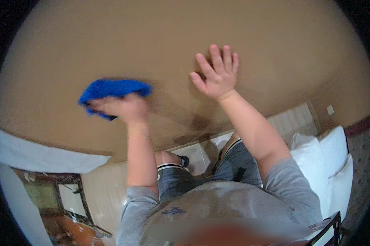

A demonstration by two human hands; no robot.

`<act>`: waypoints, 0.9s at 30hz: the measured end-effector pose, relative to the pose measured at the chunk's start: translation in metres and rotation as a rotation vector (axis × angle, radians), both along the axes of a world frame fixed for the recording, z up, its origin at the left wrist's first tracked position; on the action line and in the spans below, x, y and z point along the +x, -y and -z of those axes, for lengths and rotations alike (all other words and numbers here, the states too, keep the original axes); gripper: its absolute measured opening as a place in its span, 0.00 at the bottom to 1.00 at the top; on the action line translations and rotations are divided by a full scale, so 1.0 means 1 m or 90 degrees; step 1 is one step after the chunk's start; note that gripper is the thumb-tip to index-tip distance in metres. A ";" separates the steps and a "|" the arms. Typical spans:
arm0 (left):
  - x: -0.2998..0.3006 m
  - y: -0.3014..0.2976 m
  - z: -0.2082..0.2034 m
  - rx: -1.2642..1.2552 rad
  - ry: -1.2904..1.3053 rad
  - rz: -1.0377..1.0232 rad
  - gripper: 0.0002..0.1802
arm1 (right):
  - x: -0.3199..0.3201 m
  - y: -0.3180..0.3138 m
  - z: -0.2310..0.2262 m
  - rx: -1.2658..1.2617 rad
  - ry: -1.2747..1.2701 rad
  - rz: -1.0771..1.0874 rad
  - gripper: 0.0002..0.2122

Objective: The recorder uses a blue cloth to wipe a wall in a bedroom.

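A bright blue cloth (111,87) lies bunched against the plain brown wall (160,37). My left hand (129,107) holds it from below, its fingers blurred and pointing left across the cloth; the fingertips are partly lost in the folds. Further right and a little higher, my right hand (221,80) rests on the wall surface with nothing in it. Its fingers are spread apart and its shadow shows just beside it.
White pillows (310,153) are stacked to the right, by a dark tufted surface. White fabric (49,153) hangs at the left. A dark-framed mirror (72,199) is at the lower left. A small white wall plate (330,110) sits at the right. Light flooring (107,184) shows below.
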State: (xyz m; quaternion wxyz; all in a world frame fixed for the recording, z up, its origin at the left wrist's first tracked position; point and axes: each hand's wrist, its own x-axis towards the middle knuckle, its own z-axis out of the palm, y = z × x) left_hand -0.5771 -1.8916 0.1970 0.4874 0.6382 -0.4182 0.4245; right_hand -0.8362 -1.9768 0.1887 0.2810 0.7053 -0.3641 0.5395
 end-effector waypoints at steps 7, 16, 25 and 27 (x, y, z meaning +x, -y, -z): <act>-0.034 0.023 0.002 -0.129 0.021 -0.054 0.38 | 0.003 -0.002 0.000 -0.024 0.012 -0.029 0.25; -0.082 0.000 0.077 0.407 -0.052 -0.002 0.48 | -0.009 0.004 0.003 -0.030 -0.002 -0.032 0.25; -0.051 0.020 -0.030 -0.465 -0.730 1.091 0.30 | -0.012 0.009 0.004 -0.024 -0.030 -0.122 0.23; -0.100 0.035 -0.043 -0.374 -0.596 0.792 0.28 | -0.022 0.002 -0.001 -0.015 -0.065 -0.166 0.22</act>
